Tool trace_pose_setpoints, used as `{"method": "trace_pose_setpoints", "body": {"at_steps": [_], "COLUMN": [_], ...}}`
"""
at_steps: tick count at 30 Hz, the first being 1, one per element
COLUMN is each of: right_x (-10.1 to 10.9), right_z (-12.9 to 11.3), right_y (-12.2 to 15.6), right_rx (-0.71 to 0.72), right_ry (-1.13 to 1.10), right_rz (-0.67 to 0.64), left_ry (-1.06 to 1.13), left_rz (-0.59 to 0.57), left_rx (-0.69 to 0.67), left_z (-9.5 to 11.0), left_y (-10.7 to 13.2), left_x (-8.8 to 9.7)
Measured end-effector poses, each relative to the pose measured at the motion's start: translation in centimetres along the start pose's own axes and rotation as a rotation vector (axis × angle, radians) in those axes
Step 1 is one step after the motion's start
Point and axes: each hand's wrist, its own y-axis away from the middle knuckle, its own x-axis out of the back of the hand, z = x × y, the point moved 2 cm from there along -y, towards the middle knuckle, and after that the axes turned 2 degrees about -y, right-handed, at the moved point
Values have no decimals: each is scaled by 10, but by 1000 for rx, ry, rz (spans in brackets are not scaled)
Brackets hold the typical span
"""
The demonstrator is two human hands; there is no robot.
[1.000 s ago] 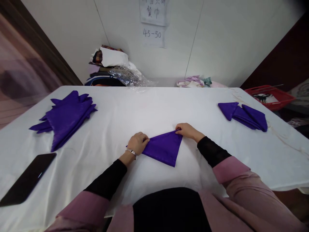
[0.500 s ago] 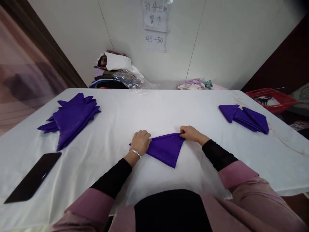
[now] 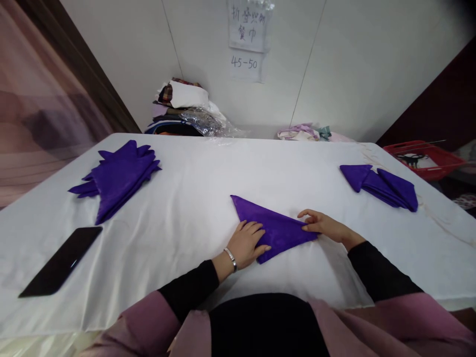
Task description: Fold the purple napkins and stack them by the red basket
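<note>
A purple cloth napkin [image 3: 280, 225], folded into a triangle, lies on the white tablecloth in front of me. One point of it reaches up and to the left, another out to the right. My left hand [image 3: 247, 243] rests flat on its lower left part, fingers spread. At the right corner is my right hand [image 3: 325, 228], its index finger raised off the cloth and its thumb touching the edge. To the left lies a fanned stack of purple napkins [image 3: 121, 176]; on the far right are folded purple napkins [image 3: 386, 186].
A dark flat phone-like slab [image 3: 61, 263] lies at the left on the white-covered table [image 3: 193, 188]. Behind the table are piled fabrics [image 3: 186, 106] with clear plastic, and a small cloth heap [image 3: 301, 132]. A red basket [image 3: 435, 161] stands beyond the right edge.
The napkin has turned, so its point now stands at the upper left. My left hand has flattened onto it; my right hand has shifted right and loosened its pinch. The view has shifted slightly.
</note>
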Motion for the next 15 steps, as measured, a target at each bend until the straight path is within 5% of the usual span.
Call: {"method": "trace_pose_setpoints", "body": {"at_steps": [8,15], "right_x": [-7,-21], "right_z": [16,11], "right_y": [24,36], "right_rx": [55,47], "right_ry": [-58,-68], "right_rz": [-25,-101], "left_ry": [99,30], "left_rz": [-91,-92], "left_rx": [-201,-268], "left_z": [48,51], "left_y": [-12,-10], "left_x": [-26,-45]}}
